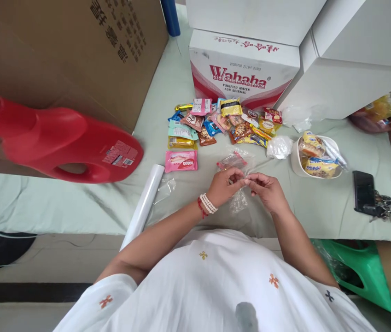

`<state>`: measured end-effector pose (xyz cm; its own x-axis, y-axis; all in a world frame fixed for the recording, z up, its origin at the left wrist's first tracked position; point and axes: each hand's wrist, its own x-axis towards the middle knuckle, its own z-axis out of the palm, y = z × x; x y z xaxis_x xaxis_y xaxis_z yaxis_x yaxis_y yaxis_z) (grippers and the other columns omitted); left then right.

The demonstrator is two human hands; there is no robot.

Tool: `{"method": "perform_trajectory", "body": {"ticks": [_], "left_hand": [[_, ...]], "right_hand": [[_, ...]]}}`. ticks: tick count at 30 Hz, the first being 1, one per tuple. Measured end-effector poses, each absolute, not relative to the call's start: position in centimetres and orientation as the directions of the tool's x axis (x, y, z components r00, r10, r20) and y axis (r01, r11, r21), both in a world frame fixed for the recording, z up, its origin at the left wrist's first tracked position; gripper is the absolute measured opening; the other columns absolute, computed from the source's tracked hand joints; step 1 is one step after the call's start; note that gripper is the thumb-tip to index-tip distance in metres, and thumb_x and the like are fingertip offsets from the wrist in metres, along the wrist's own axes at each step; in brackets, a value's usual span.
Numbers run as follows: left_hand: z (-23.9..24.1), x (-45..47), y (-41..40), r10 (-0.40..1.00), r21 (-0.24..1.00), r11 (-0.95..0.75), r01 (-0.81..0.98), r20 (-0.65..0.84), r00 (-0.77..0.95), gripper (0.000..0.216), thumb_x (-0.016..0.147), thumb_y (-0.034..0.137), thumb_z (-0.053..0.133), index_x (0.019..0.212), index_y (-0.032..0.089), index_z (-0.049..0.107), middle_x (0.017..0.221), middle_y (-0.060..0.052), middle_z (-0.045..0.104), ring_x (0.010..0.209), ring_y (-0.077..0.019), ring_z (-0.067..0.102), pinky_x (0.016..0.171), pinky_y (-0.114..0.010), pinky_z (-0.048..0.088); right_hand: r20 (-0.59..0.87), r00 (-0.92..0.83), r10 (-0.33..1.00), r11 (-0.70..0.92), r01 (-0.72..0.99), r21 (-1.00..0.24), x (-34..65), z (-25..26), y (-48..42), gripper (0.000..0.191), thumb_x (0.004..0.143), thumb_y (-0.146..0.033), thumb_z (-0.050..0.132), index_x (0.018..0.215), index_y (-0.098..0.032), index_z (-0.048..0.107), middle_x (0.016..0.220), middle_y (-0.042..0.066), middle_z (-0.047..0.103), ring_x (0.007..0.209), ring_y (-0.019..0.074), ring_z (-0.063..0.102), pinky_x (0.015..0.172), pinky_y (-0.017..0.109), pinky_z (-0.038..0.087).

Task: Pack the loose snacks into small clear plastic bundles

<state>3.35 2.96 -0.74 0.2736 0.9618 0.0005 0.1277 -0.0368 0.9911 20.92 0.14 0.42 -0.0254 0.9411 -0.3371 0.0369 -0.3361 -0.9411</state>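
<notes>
My left hand (224, 186), with beaded bracelets at the wrist, and my right hand (267, 190) meet above the table, thumbs and fingertips pinched together. Between and below them is a crinkled clear plastic bag (239, 202), which both seem to grip by its edge; the exact hold is hard to see. Just beyond the fingers lies a red-printed wrapper (231, 160), and I cannot tell whether it belongs to the bag. A pink nabati packet (181, 161) rests left of my hands. Farther back is a pile of wrapped snacks (240, 131).
A white tub (297, 159) of snacks stands to the right, near a crumpled clear bag (280, 147), a phone (364, 189) and keys (383, 205). A Wahaba-labelled water carton (243, 69) backs the pile. Left are a red jug (78, 143), a white roll (145, 203) and a cardboard box (78, 50).
</notes>
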Motion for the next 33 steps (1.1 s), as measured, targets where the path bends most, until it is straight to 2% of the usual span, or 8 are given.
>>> {"method": "perform_trajectory", "body": {"ticks": [4, 9, 12, 15, 21, 24, 28, 33], "left_hand": [[-1.7, 3.9, 2.8, 0.959, 0.992, 0.105, -0.068, -0.083, 0.269, 0.029, 0.083, 0.047, 0.076, 0.080, 0.018, 0.072, 0.071, -0.001, 0.067, 0.063, -0.0137, 0.055, 0.061, -0.027, 0.045], [-1.9, 3.2, 2.8, 0.965, 0.958, 0.222, -0.180, -0.190, 0.180, 0.035, 0.078, 0.051, 0.079, 0.079, 0.018, 0.066, 0.067, 0.002, 0.060, 0.056, -0.0100, 0.048, 0.055, -0.024, 0.040], [-1.5, 3.0, 2.5, 0.975, 0.974, 0.180, -0.140, -0.159, 0.154, 0.034, 0.080, 0.050, 0.078, 0.082, 0.018, 0.066, 0.073, 0.001, 0.062, 0.060, -0.0102, 0.051, 0.058, -0.024, 0.043], [-0.7, 3.3, 2.1, 0.980, 0.993, 0.100, -0.060, -0.088, 0.181, 0.027, 0.081, 0.045, 0.077, 0.087, 0.020, 0.069, 0.079, -0.001, 0.067, 0.067, -0.0133, 0.058, 0.064, -0.026, 0.047], [-0.2, 3.7, 1.4, 0.988, 0.992, -0.052, 0.113, 0.035, 0.151, 0.018, 0.090, 0.033, 0.066, 0.080, 0.019, 0.073, 0.076, -0.003, 0.068, 0.074, -0.0167, 0.062, 0.072, -0.029, 0.051], [-0.5, 3.7, 1.3, 0.982, 0.997, 0.072, -0.034, -0.065, 0.177, 0.023, 0.091, 0.040, 0.066, 0.083, 0.018, 0.070, 0.077, -0.002, 0.068, 0.070, -0.0150, 0.063, 0.069, -0.028, 0.053], [-1.1, 3.5, 1.3, 0.961, 0.922, 0.268, -0.280, -0.234, 0.148, 0.036, 0.084, 0.052, 0.074, 0.083, 0.018, 0.062, 0.074, 0.000, 0.066, 0.068, -0.0127, 0.064, 0.063, -0.024, 0.053], [-1.1, 2.8, 1.0, 0.947, 0.890, 0.315, -0.330, -0.274, 0.166, 0.044, 0.076, 0.056, 0.081, 0.081, 0.018, 0.060, 0.072, 0.001, 0.063, 0.066, -0.0114, 0.063, 0.058, -0.022, 0.051]], "right_hand": [[-0.312, -0.037, 0.949, -0.308, 0.081, -0.948, 20.9, 0.5, -0.2, 0.032, 0.075, -0.049, 0.083, 0.091, -0.022, 0.081, 0.073, 0.001, 0.067, 0.062, 0.0118, 0.050, 0.053, 0.024, 0.047], [-0.331, 0.021, 0.943, -0.332, 0.039, -0.943, 20.9, 0.9, -0.1, 0.035, 0.069, -0.051, 0.087, 0.085, -0.021, 0.079, 0.073, 0.001, 0.066, 0.059, 0.0114, 0.049, 0.050, 0.024, 0.044], [-0.336, 0.008, 0.942, -0.336, 0.049, -0.941, 20.8, 1.1, -0.2, 0.035, 0.070, -0.051, 0.086, 0.086, -0.021, 0.080, 0.074, 0.001, 0.067, 0.058, 0.0109, 0.049, 0.050, 0.024, 0.043], [-0.321, -0.033, 0.946, -0.315, 0.120, -0.941, 20.5, 1.4, -0.5, 0.034, 0.077, -0.052, 0.081, 0.091, -0.021, 0.081, 0.073, 0.000, 0.067, 0.056, 0.0105, 0.050, 0.051, 0.024, 0.043], [-0.299, 0.002, 0.954, -0.291, 0.227, -0.929, 19.9, 2.3, -0.8, 0.035, 0.083, -0.053, 0.075, 0.091, -0.020, 0.081, 0.070, 0.001, 0.066, 0.052, 0.0101, 0.048, 0.050, 0.024, 0.041], [-0.320, 0.004, 0.947, -0.316, 0.177, -0.932, 19.6, 2.4, -0.6, 0.036, 0.081, -0.054, 0.076, 0.088, -0.019, 0.080, 0.071, 0.001, 0.068, 0.052, 0.0095, 0.047, 0.048, 0.024, 0.041], [-0.337, 0.034, 0.941, -0.338, 0.027, -0.941, 19.2, 2.4, -0.3, 0.036, 0.074, -0.052, 0.082, 0.087, -0.018, 0.080, 0.074, 0.002, 0.070, 0.053, 0.0090, 0.048, 0.045, 0.022, 0.040], [-0.340, 0.082, 0.937, -0.337, -0.050, -0.940, 18.8, 2.5, -0.3, 0.028, 0.070, -0.043, 0.086, 0.085, -0.019, 0.079, 0.071, 0.000, 0.069, 0.050, 0.0077, 0.045, 0.042, 0.021, 0.037]]}}
